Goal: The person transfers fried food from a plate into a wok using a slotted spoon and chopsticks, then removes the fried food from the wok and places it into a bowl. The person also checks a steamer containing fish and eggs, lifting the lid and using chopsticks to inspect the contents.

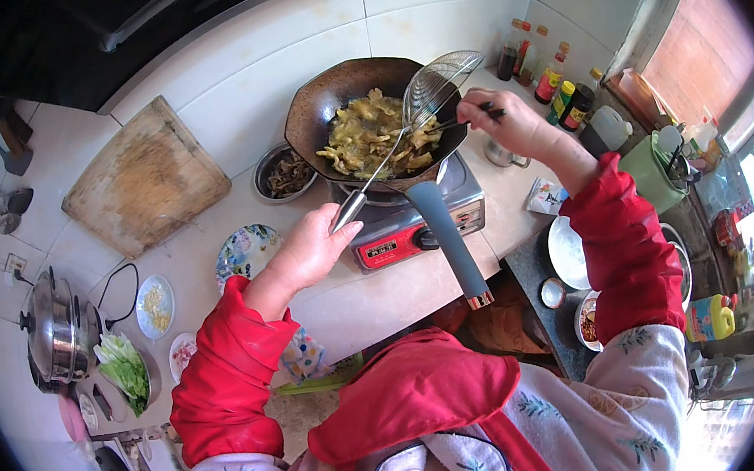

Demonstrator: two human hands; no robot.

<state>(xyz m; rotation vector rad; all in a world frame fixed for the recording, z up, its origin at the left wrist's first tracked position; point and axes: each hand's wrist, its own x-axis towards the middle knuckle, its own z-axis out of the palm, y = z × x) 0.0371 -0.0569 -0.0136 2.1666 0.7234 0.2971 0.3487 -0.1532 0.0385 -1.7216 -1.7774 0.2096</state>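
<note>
A wok point(312, 106) with a grey handle stands on a portable gas stove point(385, 251). Battered food pieces point(368, 135) lie in bubbling oil inside it. My left hand point(310, 244) grips the metal handle of a wire skimmer point(438, 85), whose basket is tilted over the wok's right side. My right hand point(504, 116) is closed around dark, thin utensils, probably chopsticks point(451, 124); their far ends reach food at the wok's right side, under the skimmer. Left of the wok sits a metal bowl point(284, 173) of dark brown food pieces.
A wooden cutting board point(143, 178) leans on the tiled wall. Sauce bottles point(548, 82) stand at the back right. A floral plate point(243, 247), a plate of chopped garlic point(155, 307), leafy greens point(123, 372) and a steel pot point(55, 324) are at left. A white bowl point(568, 252) is at right.
</note>
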